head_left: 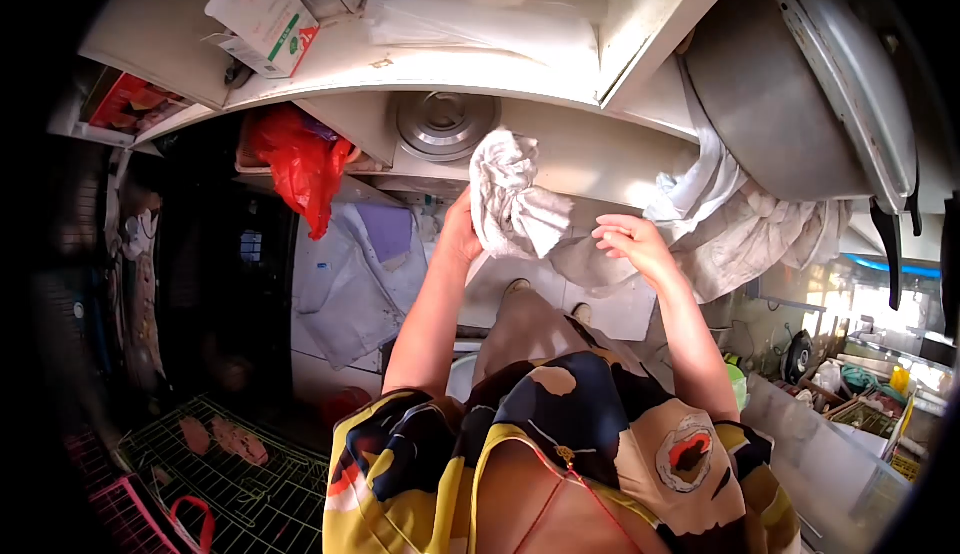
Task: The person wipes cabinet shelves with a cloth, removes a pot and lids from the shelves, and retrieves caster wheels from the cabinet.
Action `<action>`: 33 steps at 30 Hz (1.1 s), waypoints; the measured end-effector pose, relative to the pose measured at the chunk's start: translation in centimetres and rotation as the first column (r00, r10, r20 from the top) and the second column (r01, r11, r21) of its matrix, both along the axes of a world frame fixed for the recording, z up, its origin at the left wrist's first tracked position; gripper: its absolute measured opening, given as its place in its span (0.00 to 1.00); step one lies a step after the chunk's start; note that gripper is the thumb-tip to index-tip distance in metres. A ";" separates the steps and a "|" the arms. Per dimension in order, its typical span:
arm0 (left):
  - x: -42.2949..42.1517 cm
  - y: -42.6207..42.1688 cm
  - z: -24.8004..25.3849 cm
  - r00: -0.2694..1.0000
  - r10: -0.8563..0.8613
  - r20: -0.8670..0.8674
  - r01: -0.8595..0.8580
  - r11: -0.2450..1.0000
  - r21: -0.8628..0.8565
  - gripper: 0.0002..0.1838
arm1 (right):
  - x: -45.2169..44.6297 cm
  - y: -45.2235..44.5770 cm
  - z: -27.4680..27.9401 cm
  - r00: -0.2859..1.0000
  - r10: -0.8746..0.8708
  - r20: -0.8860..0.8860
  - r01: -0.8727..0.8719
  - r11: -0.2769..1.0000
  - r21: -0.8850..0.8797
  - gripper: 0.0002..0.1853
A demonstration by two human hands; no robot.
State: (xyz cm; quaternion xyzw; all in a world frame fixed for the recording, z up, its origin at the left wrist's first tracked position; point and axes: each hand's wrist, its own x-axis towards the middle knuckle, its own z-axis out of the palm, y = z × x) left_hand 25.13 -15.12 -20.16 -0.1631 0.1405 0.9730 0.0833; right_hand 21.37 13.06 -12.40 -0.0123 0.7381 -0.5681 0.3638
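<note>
My left hand (462, 228) is closed on a crumpled white cloth (512, 194), which is bunched up in front of the shelf edge. Part of that hand is hidden behind the folds. To its right, my right hand (636, 244) is held apart from the cloth, fingers stretched out and nothing in them. Close beside the right hand, pale fabric (765, 239) hangs from the shelf with a whiter piece (700, 179) by it. Behind the cloth, a round metal lid (447, 124) rests in the lower shelf compartment.
A large metal pot (770, 84) sits on the shelf at right. A white and green box (262, 19) stands upper left, above a red plastic bag (300, 159). At lower left is a wire rack (250, 484); at lower right, a clear plastic bin (800, 434).
</note>
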 end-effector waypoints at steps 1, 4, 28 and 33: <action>0.6 0.1 1.1 0.999 0.028 -0.031 -0.024 0.994 0.108 0.21 | 0.1 -0.9 -0.1 1.000 0.007 0.011 -0.007 1.000 -0.022 0.18; 1.1 0.2 2.7 0.994 0.082 -0.075 -0.060 0.965 0.255 0.23 | 0.7 -3.6 0.1 0.998 -0.023 0.065 0.027 0.997 -0.072 0.18; 0.6 2.3 9.2 0.962 0.170 -0.213 -0.129 0.973 0.193 0.27 | 3.3 -11.4 5.4 0.640 -0.194 -0.744 0.088 0.980 -0.180 0.09; 0.2 3.5 9.2 0.946 0.079 -0.314 0.031 0.943 0.332 0.27 | 3.4 -9.9 5.1 0.557 -0.122 -0.821 0.101 0.992 -0.079 0.10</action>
